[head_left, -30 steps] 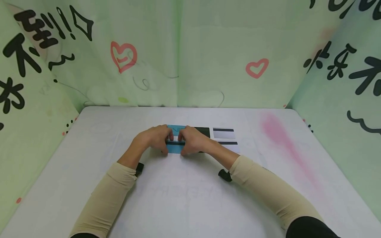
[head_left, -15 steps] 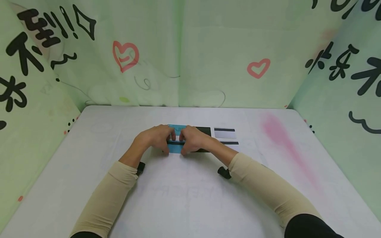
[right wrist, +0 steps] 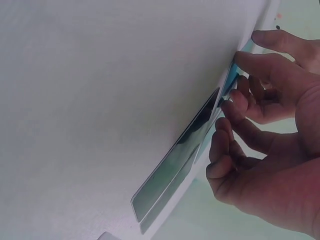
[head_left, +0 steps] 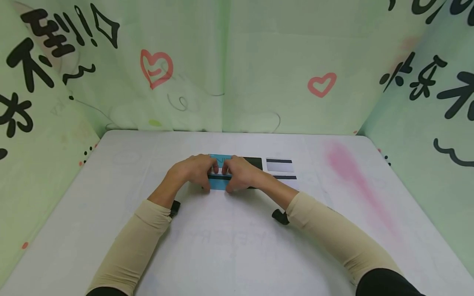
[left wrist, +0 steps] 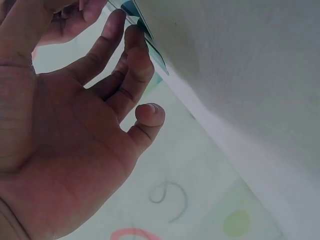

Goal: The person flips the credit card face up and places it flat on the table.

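Two blue cards lie one behind the other on the white table. The near blue card bears a black stripe along its far edge. My left hand holds its left end, thumb at the near edge and fingertips at the far edge. At the right end, my right hand holds it in the same way, thumb close to the table. The far blue card is partly covered by the fingers of both hands. In the right wrist view, the fingertips of both hands meet the strip of blue.
To the right lie a far black card and a near one mostly hidden under my right wrist. Beyond them are two pale cards with black stripes, the far pale card and the near pale card. Green cloth walls enclose the table.
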The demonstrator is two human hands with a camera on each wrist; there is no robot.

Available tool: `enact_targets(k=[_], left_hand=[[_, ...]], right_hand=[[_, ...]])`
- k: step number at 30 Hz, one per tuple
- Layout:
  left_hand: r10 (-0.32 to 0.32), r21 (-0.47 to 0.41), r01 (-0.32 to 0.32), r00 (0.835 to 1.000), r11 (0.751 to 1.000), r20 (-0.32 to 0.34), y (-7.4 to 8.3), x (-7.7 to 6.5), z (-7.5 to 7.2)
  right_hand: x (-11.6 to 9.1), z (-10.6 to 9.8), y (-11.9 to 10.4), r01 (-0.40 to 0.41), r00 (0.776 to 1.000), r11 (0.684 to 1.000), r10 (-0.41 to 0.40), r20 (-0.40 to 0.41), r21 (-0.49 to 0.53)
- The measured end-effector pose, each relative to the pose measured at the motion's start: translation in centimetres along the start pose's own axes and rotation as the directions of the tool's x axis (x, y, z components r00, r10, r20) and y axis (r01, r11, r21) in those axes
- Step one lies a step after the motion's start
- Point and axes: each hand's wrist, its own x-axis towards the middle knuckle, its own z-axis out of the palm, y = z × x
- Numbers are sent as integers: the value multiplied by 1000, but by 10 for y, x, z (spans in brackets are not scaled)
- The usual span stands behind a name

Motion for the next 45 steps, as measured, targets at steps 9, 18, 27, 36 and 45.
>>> enact_targets(k=[9,18,27,36,45], left_hand=[[10,52,-9,1000,999,-14,0,2,1],[-34,73,34,999,997,0,2,0,-2],[-117,74,116,993,990,5,4,-6,-4],[-113,49,112,993,992,18,3,-5,-3],[-68,30,67,998,997,19,0,-5,-3]], right_hand=[[2,1,2,-3,1000,1000,3,1,-9],[-8,0,0,-49,999,996,48,-15,-71],[-11,0,0,-65,998,997,64,-25,-52],[-7,-1,6,-33,999,999,33,-14,-27],[-5,-1,7,-40,999,999,40,-11,-23]])
